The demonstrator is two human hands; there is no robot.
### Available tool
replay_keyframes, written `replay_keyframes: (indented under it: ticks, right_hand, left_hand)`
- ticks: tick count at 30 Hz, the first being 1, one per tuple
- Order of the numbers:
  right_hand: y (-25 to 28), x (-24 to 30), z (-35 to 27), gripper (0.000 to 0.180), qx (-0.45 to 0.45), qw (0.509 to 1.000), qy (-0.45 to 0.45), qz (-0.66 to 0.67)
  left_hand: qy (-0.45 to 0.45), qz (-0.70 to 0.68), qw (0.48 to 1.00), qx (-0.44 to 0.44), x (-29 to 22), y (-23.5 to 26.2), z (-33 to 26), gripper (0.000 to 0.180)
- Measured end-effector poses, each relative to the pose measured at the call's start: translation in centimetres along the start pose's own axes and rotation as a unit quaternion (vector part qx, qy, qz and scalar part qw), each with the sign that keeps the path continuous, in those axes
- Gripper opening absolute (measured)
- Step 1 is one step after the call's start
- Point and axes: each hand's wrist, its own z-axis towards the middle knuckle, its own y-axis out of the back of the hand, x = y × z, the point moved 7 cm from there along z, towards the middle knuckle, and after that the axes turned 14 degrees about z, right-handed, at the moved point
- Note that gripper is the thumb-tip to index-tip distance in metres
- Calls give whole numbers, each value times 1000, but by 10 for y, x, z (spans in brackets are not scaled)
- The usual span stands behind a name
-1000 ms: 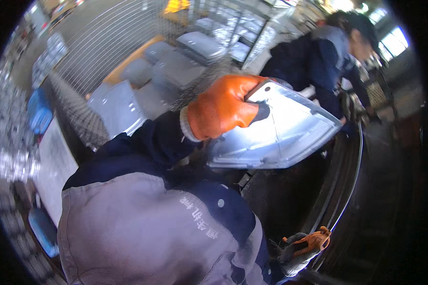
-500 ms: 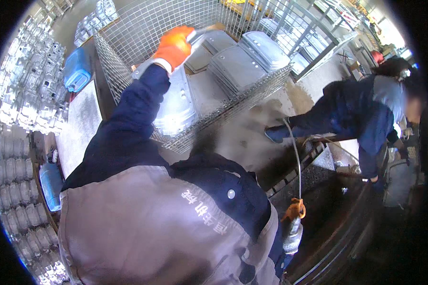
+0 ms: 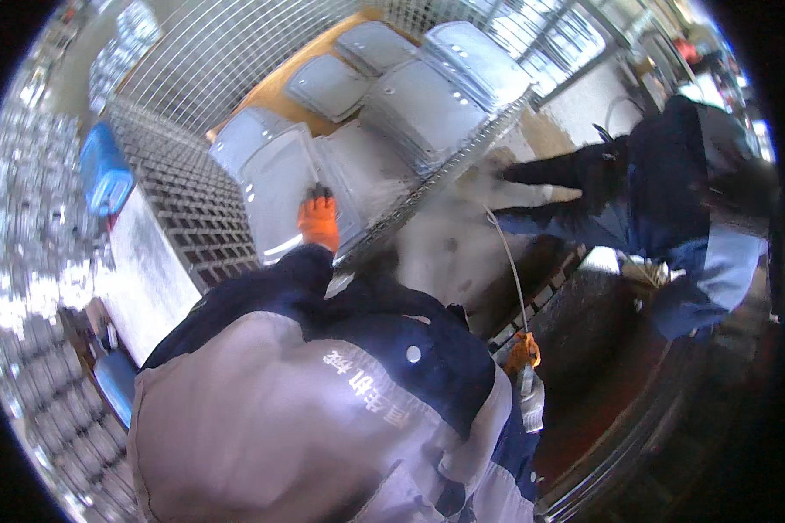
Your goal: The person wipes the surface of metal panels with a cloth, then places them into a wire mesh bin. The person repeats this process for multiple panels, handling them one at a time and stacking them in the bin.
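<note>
My left hand [image 3: 320,220], in an orange glove with dark fingertips, lies over a flat grey metal plate [image 3: 277,179] in a wire mesh cage. Its fingers point away from me and look stretched out, with nothing visible in the grip. My right hand [image 3: 523,356] wears an orange and white glove, low at the right. It is closed around a thin pale hose or cable [image 3: 512,270] that runs up and away. Which of the two it is, I cannot tell. More plates [image 3: 423,109] lie stacked deeper in the cage.
Brown cardboard [image 3: 275,87] lines the mesh cage [image 3: 179,161]. A blue jerrycan [image 3: 106,170] stands left of it, near piled metal castings [image 3: 39,192]. A co-worker [image 3: 663,192] in dark clothes bends at the right, beside a dark trough or rail [image 3: 615,383].
My left hand has come down and nearer from above the cage onto a plate. The blurred grey thing it held no longer shows in it. The view has shifted; the co-worker has moved slightly.
</note>
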Motion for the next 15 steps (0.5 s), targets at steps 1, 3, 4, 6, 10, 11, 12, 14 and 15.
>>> replay_keyframes:
  ticks: [1,3,4,6,10,11,12,14,15]
  right_hand:
    - [-1,5,-1,64,-16,1000,10,-6]
    - [0,10,-5,63,-36,998,-25,47]
    - [2,10,-5,63,-55,995,-45,73]
    - [10,9,-6,58,-88,986,-93,105]
    - [35,2,-9,54,-123,961,-119,216]
    - [46,5,-9,55,-135,966,-67,209]
    - [46,-6,-13,56,-141,961,-117,209]
    - [53,-21,-15,62,-123,958,-147,214]
    - [51,-30,-16,64,-112,951,-171,231]
  left_hand:
    - [-14,-45,989,143,-5,-21,1,43]
    - [-74,-20,981,176,-16,-25,3,49]
    - [-100,-61,974,194,-24,-27,10,49]
    - [-180,-69,925,328,-48,-45,24,39]
    - [-491,-27,793,360,-142,-41,74,32]
    - [-556,-85,757,333,-165,-23,87,32]
    - [-605,-119,746,251,-186,-6,104,31]
    - [-681,-170,705,97,-235,48,122,30]
    - [-610,-320,699,194,-256,67,136,29]
